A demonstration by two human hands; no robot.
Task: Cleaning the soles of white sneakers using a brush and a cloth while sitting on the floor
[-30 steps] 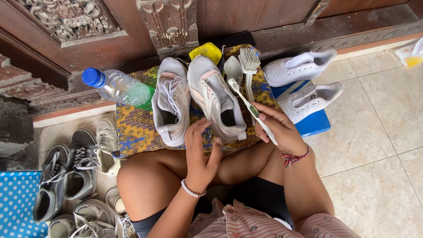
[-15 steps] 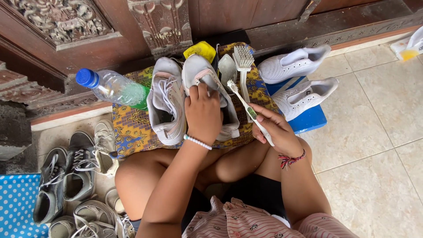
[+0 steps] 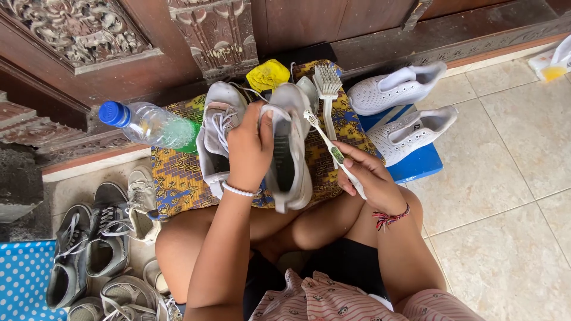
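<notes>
My left hand (image 3: pixel 250 148) grips a grey-white sneaker (image 3: pixel 289 154) by its side and lifts it off the patterned cloth (image 3: pixel 172 178), heel toward me. Its twin sneaker (image 3: pixel 217 128) lies just left of it on the cloth. My right hand (image 3: pixel 369 178) holds a white and green toothbrush (image 3: pixel 330 145), whose bristle end touches the lifted sneaker's right edge near the toe.
A white scrub brush (image 3: pixel 327 89) and a yellow rag (image 3: pixel 267 74) lie at the cloth's far end. A plastic bottle with a blue cap (image 3: pixel 151 123) lies at left. Two white sneakers (image 3: pixel 404 107) rest on a blue mat at right. Several worn shoes (image 3: pixel 95 244) crowd the lower left.
My left hand reached from my lap onto the right sneaker, closed around it and raised it. My right hand kept the toothbrush and brought it against that shoe.
</notes>
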